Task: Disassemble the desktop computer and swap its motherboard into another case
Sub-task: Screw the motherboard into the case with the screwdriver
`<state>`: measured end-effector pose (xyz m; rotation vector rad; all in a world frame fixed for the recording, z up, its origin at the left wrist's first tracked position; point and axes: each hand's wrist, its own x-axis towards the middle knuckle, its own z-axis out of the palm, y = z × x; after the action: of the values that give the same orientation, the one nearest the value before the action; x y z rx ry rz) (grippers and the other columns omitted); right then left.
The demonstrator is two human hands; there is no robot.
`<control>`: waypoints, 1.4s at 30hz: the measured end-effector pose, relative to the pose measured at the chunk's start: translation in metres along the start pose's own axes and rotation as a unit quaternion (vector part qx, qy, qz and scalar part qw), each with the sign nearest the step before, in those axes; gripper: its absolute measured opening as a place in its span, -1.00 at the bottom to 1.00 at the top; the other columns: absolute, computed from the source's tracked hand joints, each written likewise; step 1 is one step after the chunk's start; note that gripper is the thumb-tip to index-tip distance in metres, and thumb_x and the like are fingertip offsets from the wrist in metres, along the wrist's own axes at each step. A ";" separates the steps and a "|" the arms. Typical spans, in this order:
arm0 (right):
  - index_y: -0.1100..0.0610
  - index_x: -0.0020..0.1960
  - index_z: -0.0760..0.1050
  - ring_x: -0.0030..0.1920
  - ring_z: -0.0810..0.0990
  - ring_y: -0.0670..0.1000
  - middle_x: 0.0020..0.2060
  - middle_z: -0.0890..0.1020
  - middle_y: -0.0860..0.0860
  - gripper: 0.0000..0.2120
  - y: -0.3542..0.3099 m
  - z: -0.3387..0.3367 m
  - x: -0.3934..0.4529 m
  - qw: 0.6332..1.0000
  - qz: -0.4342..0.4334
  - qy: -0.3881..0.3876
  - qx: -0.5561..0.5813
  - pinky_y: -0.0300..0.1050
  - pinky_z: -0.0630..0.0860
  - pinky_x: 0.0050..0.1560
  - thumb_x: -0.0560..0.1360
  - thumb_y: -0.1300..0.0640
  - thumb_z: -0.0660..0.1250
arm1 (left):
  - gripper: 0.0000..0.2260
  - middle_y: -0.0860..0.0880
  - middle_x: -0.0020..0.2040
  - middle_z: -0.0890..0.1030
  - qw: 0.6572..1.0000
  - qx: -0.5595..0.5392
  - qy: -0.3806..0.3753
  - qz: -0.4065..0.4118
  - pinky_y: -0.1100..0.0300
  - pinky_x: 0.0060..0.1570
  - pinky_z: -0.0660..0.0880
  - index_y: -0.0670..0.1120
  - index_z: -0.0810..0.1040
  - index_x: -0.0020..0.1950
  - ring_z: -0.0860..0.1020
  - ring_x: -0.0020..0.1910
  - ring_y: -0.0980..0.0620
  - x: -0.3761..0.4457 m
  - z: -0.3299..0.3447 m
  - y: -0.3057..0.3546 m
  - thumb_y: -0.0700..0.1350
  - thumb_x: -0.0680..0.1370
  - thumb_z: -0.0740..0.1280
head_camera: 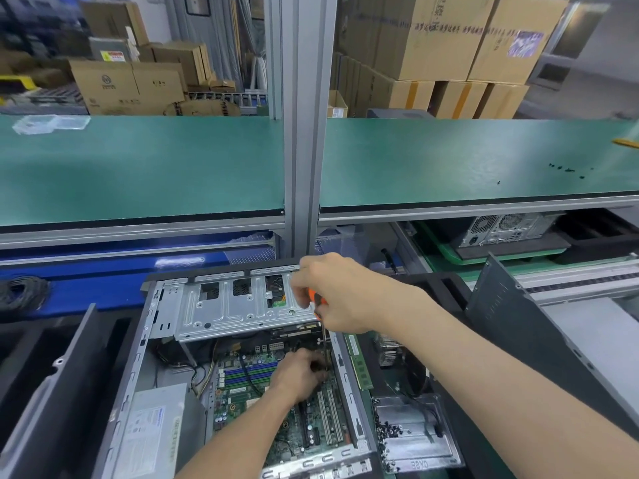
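Gripping an orange-handled screwdriver (315, 299), the right hand (340, 293) holds its thin steel shaft upright over the green motherboard (262, 406) inside the open grey metal case (145, 344); left hand (301, 376) fingers curl beside the tip.

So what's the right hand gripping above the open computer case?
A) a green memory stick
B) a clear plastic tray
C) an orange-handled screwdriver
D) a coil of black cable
C: the right hand curls round an orange-handled screwdriver, whose shaft runs down toward the motherboard by the left hand.
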<state>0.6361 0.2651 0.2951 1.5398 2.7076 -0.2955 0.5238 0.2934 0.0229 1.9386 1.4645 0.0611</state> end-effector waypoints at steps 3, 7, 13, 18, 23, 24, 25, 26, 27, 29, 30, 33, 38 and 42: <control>0.01 0.00 0.43 -0.17 0.51 0.12 -0.08 0.39 0.00 -0.79 0.002 0.002 -0.005 0.996 0.043 0.060 -0.048 -0.07 0.30 -0.29 0.45 0.00 0.40 | -0.82 -0.02 0.18 0.62 1.000 -0.003 -0.003 -0.008 0.11 -0.11 0.58 0.20 0.58 0.15 0.61 -0.11 0.02 0.002 0.002 0.000 0.09 0.55 0.41; 0.12 0.06 0.44 -0.08 0.56 0.25 -0.28 0.30 0.02 -0.72 0.000 0.006 -0.001 0.979 0.107 0.086 -0.149 0.01 0.30 -0.23 0.63 -0.11 0.20 | -0.77 -0.03 0.16 0.61 1.000 -0.001 -0.012 -0.011 0.17 -0.21 0.51 0.19 0.56 0.21 0.59 -0.16 0.02 0.003 0.002 0.000 0.09 0.56 0.40; 0.01 0.00 0.48 -0.09 0.51 0.07 -0.04 0.43 -0.02 -0.73 0.001 -0.001 -0.008 0.999 0.014 -0.007 0.037 -0.08 0.38 -0.27 0.36 0.26 0.36 | -0.70 -0.07 0.15 0.59 1.000 0.011 -0.022 -0.011 0.12 -0.15 0.55 0.14 0.52 0.29 0.59 -0.09 -0.03 0.007 0.001 0.001 0.07 0.56 0.39; 0.09 0.13 0.42 -0.15 0.50 0.22 -0.27 0.30 0.00 -0.69 0.002 0.006 -0.008 0.978 0.111 0.092 -0.152 0.00 0.30 -0.24 0.62 -0.15 0.20 | -0.66 -0.06 0.18 0.57 0.999 0.026 -0.025 -0.016 0.06 -0.01 0.60 0.14 0.50 0.33 0.61 -0.02 -0.04 0.008 -0.001 0.007 0.04 0.56 0.38; 0.03 -0.05 0.46 -0.12 0.50 0.09 -0.12 0.44 -0.04 -0.82 0.000 0.002 -0.006 1.000 0.022 0.012 -0.012 -0.06 0.43 -0.22 0.41 0.25 0.34 | -0.63 -0.07 0.18 0.59 0.998 0.064 0.016 -0.004 0.08 -0.03 0.51 0.14 0.51 0.32 0.57 0.13 -0.11 0.005 0.002 0.008 0.13 0.53 0.39; 0.01 -0.04 0.47 -0.12 0.50 0.07 -0.09 0.42 -0.05 -0.76 0.000 0.001 -0.008 1.000 0.018 -0.002 0.008 -0.08 0.39 -0.25 0.37 0.26 0.37 | -0.68 -0.07 0.15 0.60 0.997 0.075 0.026 0.006 0.06 -0.02 0.53 0.12 0.54 0.26 0.57 0.13 -0.12 0.005 0.003 0.008 0.13 0.52 0.38; 0.00 -0.02 0.46 -0.12 0.51 0.08 -0.08 0.40 -0.05 -0.75 -0.002 0.001 -0.009 1.000 0.019 0.009 0.010 -0.08 0.38 -0.27 0.36 0.22 0.39 | -0.71 -0.07 0.10 0.61 0.996 0.086 0.034 0.013 0.03 -0.01 0.54 0.09 0.55 0.21 0.57 0.11 -0.13 0.005 0.005 0.007 0.12 0.52 0.37; 0.01 0.01 0.45 -0.13 0.52 0.11 -0.10 0.39 -0.04 -0.76 -0.003 0.002 -0.010 0.999 0.032 0.033 -0.017 -0.06 0.36 -0.28 0.38 0.13 0.40 | -0.73 -0.07 0.06 0.61 0.995 0.094 0.039 0.017 0.00 -0.01 0.55 0.07 0.56 0.18 0.58 0.08 -0.13 0.006 0.006 0.006 0.12 0.52 0.37; 0.04 0.05 0.45 -0.14 0.53 0.14 -0.16 0.37 -0.02 -0.76 -0.004 0.004 -0.010 0.995 0.051 0.063 -0.066 -0.04 0.34 -0.27 0.43 0.01 0.39 | -0.74 -0.06 0.03 0.61 0.994 0.098 0.045 0.019 -0.02 -0.02 0.56 0.06 0.56 0.17 0.58 0.05 -0.13 0.007 0.007 0.006 0.11 0.52 0.36; 0.10 0.10 0.46 -0.16 0.50 0.19 -0.30 0.24 -0.01 -0.68 -0.004 0.006 -0.008 0.979 0.094 0.090 -0.155 0.00 0.29 -0.24 0.56 -0.15 0.29 | -0.75 -0.04 -0.02 0.59 0.993 0.104 0.056 0.022 -0.01 -0.07 0.54 0.06 0.57 0.15 0.59 0.02 -0.12 0.008 0.009 0.007 0.10 0.52 0.37; 0.12 0.08 0.46 -0.14 0.50 0.22 -0.32 0.19 -0.02 -0.71 -0.004 0.006 -0.006 0.978 0.100 0.091 -0.161 0.01 0.28 -0.23 0.59 -0.11 0.26 | -0.76 -0.02 -0.05 0.56 0.992 0.107 0.062 0.021 0.00 -0.10 0.51 0.05 0.57 0.14 0.59 0.01 -0.12 0.008 0.009 0.008 0.09 0.52 0.37; 0.12 -0.04 0.42 -0.12 0.50 0.20 -0.23 0.36 0.03 -0.94 -0.004 0.003 -0.003 0.994 0.067 0.052 -0.071 0.01 0.38 -0.22 0.53 0.16 0.29 | -0.79 0.01 -0.16 0.41 0.989 0.122 0.081 0.016 0.03 -0.15 0.43 -0.02 0.55 0.07 0.57 -0.01 -0.13 0.009 0.014 0.010 0.04 0.51 0.37; 0.03 0.04 0.46 -0.14 0.51 0.10 -0.10 0.38 -0.04 -0.74 -0.002 0.001 -0.008 0.999 0.037 0.027 -0.009 -0.03 0.45 -0.25 0.37 0.14 0.40 | -0.82 -0.08 -0.08 0.50 0.987 0.129 0.093 0.019 0.04 -0.16 0.35 -0.08 0.49 0.03 0.55 -0.01 -0.16 0.010 0.017 0.011 -0.01 0.51 0.36; 0.10 -0.01 0.39 -0.22 0.41 0.16 -0.31 0.26 -0.02 -0.71 -0.001 0.004 -0.005 0.977 0.112 0.102 -0.147 -0.01 0.27 -0.28 0.64 -0.14 0.18 | -0.83 -0.08 -0.07 0.51 0.989 0.117 0.088 0.024 0.05 -0.14 0.38 -0.08 0.50 0.02 0.54 -0.04 -0.14 0.010 0.016 0.013 -0.02 0.53 0.36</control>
<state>0.6374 0.2602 0.2921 1.8416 2.5287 0.2714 0.5447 0.2926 0.0141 2.2052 1.6009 0.0877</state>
